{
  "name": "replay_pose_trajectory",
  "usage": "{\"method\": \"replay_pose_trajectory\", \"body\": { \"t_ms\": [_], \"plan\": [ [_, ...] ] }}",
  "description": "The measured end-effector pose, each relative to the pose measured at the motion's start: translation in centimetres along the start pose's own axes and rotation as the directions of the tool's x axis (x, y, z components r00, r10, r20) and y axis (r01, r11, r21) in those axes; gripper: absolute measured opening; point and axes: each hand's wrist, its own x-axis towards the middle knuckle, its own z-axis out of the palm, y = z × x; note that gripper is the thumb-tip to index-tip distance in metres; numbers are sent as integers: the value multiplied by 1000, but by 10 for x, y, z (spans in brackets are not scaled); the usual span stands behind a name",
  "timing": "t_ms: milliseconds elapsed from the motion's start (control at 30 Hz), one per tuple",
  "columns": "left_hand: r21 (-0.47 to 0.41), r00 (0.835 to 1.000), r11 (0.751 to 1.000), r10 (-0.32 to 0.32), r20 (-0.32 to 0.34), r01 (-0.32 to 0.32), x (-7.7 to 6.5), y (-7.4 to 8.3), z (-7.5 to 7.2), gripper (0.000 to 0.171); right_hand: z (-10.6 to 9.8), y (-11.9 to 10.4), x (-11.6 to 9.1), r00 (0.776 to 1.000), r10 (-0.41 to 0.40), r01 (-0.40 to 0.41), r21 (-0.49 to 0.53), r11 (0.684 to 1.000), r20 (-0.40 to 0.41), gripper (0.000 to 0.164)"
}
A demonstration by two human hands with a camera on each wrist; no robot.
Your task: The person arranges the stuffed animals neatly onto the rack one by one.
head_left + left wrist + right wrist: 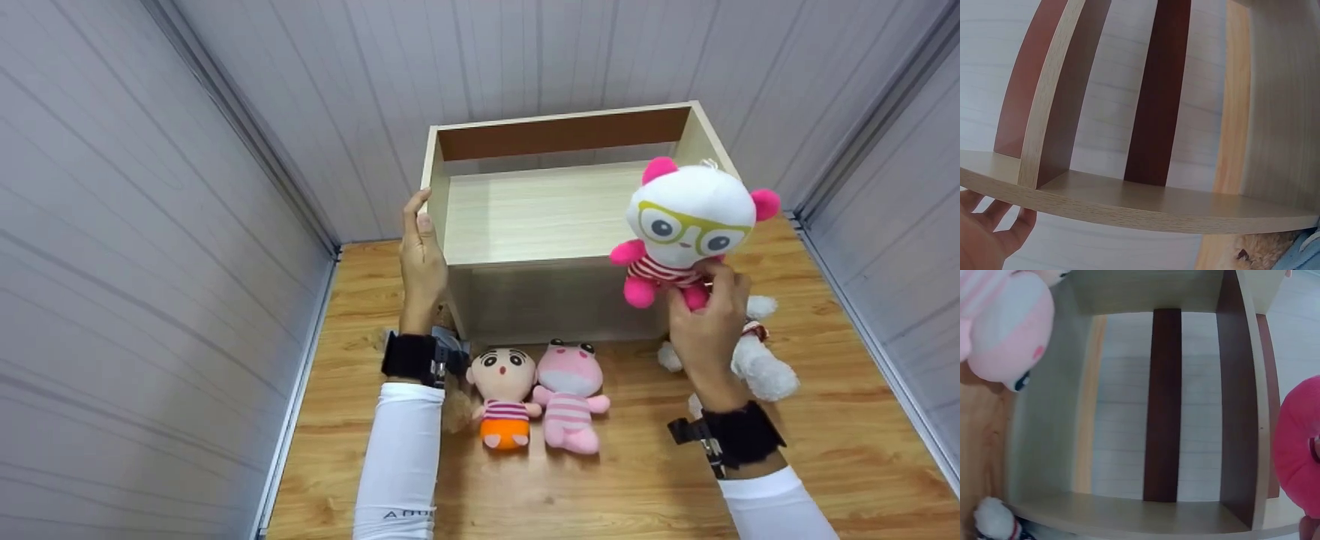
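The person's right hand (709, 311) holds a panda doll (684, 236), pinching it low on its striped body between thumb and fingers. The panda is up in the air before the right part of a wooden shelf (540, 214), upright with a slight tilt, its yellow glasses facing the person.

The left hand (422, 259) lies along the shelf's left side, fingers fairly straight and fingertips against the outer face. Whether the thumb presses on the front edge, one cannot tell.

The shelf has an upper and a lower compartment, and a red-brown board (562, 135) runs across the upper back. On the wood floor (547, 495) in front of it, a boy doll (504, 397) in orange shorts and a pink doll (572, 397) with big eyes lie side by side, heads toward the shelf. A fluffy white toy (757, 364) lies to the right, partly hidden by the right arm. A fluffy brown toy (1264, 250) lies to the left, mostly hidden behind the left arm. White sleeves (401, 457) and black straps (409, 356) cover the forearms and wrists.
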Motion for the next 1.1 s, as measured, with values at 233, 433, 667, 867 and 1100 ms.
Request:
{"method": "replay_pose_trajectory", "body": {
  "t_ms": [233, 433, 667, 867, 1100],
  "plan": [
    [-19, 999, 999, 31, 6, -31, 1, -1, 5, 59, 6, -8, 14, 999, 1, -2, -15, 1000, -45, 33],
    [-53, 999, 998, 43, 12, -42, -1, 0, 7, 69, 12, -8, 23, 999, -19, 17, -61, 998, -48, 30],
    [-23, 999, 999, 36, 18, -36, -3, 1, 2, 72, 24, -4, 27, 1000, 14, -17, -177, 984, -17, 32],
    [-19, 999, 999, 39, 2, -39, -3, 0, 0, 75, 30, -2, 29, 1000, 26, -24, -215, 976, 3, 34],
    [-31, 999, 999, 32, 0, -32, -3, 0, 2, 71, 30, -5, 35, 999, 34, -25, -270, 963, 30, 30]
  ]
}}
